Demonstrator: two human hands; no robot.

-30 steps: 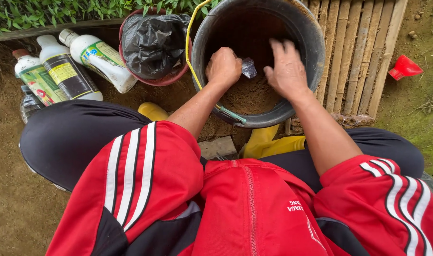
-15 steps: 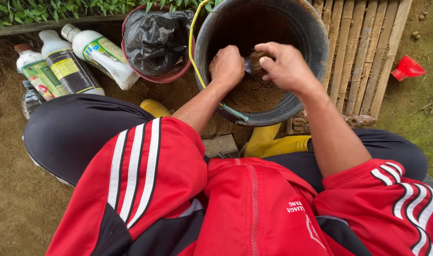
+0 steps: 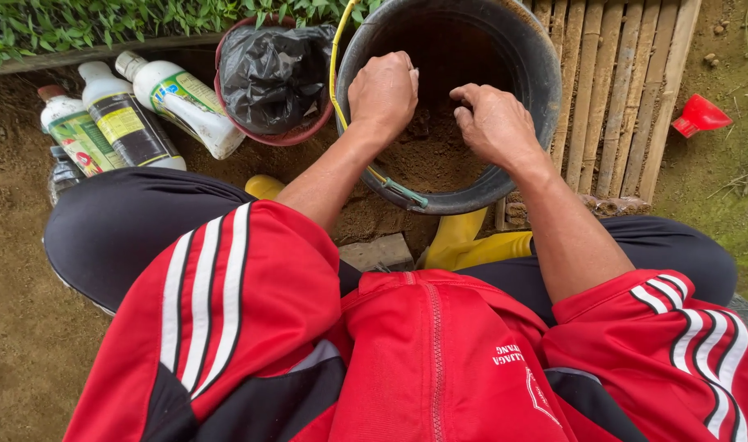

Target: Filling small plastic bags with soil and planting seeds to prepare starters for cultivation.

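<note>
A black bucket (image 3: 538, 78) partly filled with brown soil (image 3: 431, 155) stands in front of my knees. Both hands are inside it. My left hand (image 3: 382, 90) is closed in a fist near the bucket's left wall, with a small dark plastic bag held under it and almost fully hidden. My right hand (image 3: 497, 123) is a short way to its right, fingers curled down into the soil and pointing towards the left hand. A yellow cord handle (image 3: 335, 74) runs along the bucket's left rim.
A red bowl holding a black plastic bag (image 3: 272, 61) sits left of the bucket. Three white bottles (image 3: 137, 119) lie further left on the dirt. A bamboo slat mat (image 3: 619, 90) is on the right, with a red funnel (image 3: 697, 115) beyond it. Green seedlings (image 3: 104, 20) line the top edge.
My left hand rose and shifted up along the bucket wall, hiding the small bag. My right hand came off the bag's mouth and dropped with curled fingers onto the soil.
</note>
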